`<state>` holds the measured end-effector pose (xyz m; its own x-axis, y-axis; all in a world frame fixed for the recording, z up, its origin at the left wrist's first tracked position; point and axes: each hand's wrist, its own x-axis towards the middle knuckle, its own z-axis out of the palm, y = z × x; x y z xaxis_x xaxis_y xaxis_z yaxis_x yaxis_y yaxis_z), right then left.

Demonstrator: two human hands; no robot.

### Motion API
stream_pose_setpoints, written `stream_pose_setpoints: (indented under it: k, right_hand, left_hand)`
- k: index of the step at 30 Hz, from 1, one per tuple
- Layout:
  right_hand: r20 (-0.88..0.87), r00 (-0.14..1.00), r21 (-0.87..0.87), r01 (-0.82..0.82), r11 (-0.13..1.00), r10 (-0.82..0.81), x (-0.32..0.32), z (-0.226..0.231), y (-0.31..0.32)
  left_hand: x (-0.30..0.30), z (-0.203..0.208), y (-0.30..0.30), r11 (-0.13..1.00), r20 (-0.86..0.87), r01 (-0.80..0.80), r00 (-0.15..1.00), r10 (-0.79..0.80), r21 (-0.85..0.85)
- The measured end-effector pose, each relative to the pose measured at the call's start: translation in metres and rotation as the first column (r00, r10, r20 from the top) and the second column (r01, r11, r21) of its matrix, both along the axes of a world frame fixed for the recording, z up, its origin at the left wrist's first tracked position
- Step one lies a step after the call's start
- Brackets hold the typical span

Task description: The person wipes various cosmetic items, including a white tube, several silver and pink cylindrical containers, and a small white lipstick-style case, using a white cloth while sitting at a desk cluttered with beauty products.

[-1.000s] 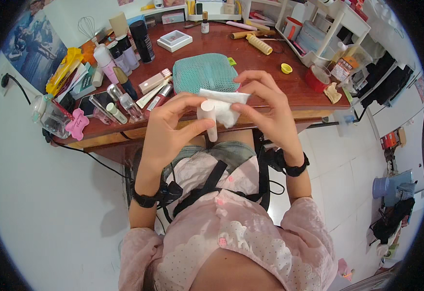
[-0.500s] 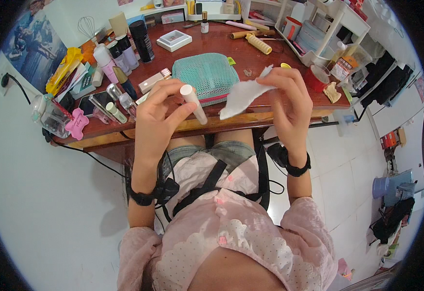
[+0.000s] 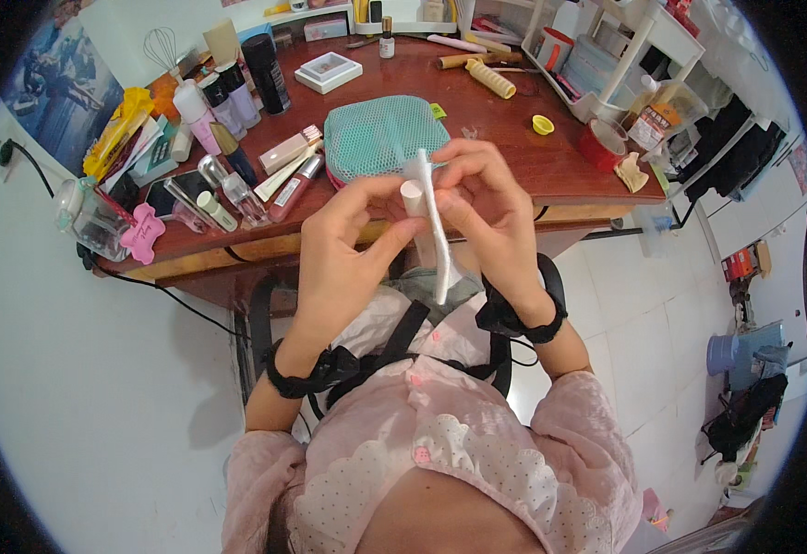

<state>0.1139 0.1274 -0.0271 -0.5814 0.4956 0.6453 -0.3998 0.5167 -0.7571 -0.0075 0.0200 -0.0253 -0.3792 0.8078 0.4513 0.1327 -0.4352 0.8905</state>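
My left hand (image 3: 343, 245) pinches a slim tube with a white cap (image 3: 413, 192), held upright in front of the desk edge. Close against it on the right, my right hand (image 3: 489, 217) grips a folded white tissue (image 3: 435, 231), seen nearly edge-on. The tissue stands alongside the tube, and its lower end hangs below my fingers. Part of the tube's body is hidden by the tissue and my fingers. Just beyond both hands lies a teal mesh pouch (image 3: 376, 134) on the desk.
On the brown desk (image 3: 514, 129), several cosmetic tubes and bottles crowd the left, by a pink bone-shaped tag (image 3: 144, 233). A white square case (image 3: 328, 71) and a small bottle (image 3: 387, 42) stand farther back. To the right are a red tin (image 3: 601, 148) and a white rack (image 3: 648, 55).
Both hands have come together at the middle. The tissue has moved left beside the tube and turned edge-on. A small yellow lid and a pinkish tube on the desk are now uncovered.
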Motion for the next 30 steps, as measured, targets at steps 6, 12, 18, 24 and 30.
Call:
stream_pose_setpoints:
  k: [6, 12, 18, 24, 30]
  right_hand:
    - [0.017, 0.986, -0.107, -0.163, 0.981, 0.166, -0.004, -0.001, -0.008]
    - [0.159, 0.986, 0.175, 0.017, 0.984, -0.045, -0.005, 0.001, -0.015]
    - [0.096, 0.995, 0.152, 0.021, 0.988, -0.036, -0.005, -0.002, -0.010]
    - [0.116, 0.992, -0.254, -0.014, 0.967, 0.045, -0.004, -0.003, -0.021]
    - [0.119, 0.988, -0.342, -0.056, 0.938, 0.103, -0.001, 0.004, -0.021]
  left_hand:
    - [-0.003, 0.005, -0.002, 0.998, 0.059, -0.059, 0.997, 0.057, 0.031]
    - [-0.005, 0.002, -0.002, 0.985, -0.069, -0.156, 0.985, 0.160, 0.067]
    - [-0.003, 0.002, 0.001, 0.970, -0.275, -0.171, 0.937, 0.214, 0.173]
    - [-0.002, 0.003, -0.007, 0.931, -0.548, -0.293, 0.753, 0.365, 0.218]
    - [-0.009, 0.005, -0.005, 0.975, -0.152, -0.113, 0.978, 0.143, 0.194]
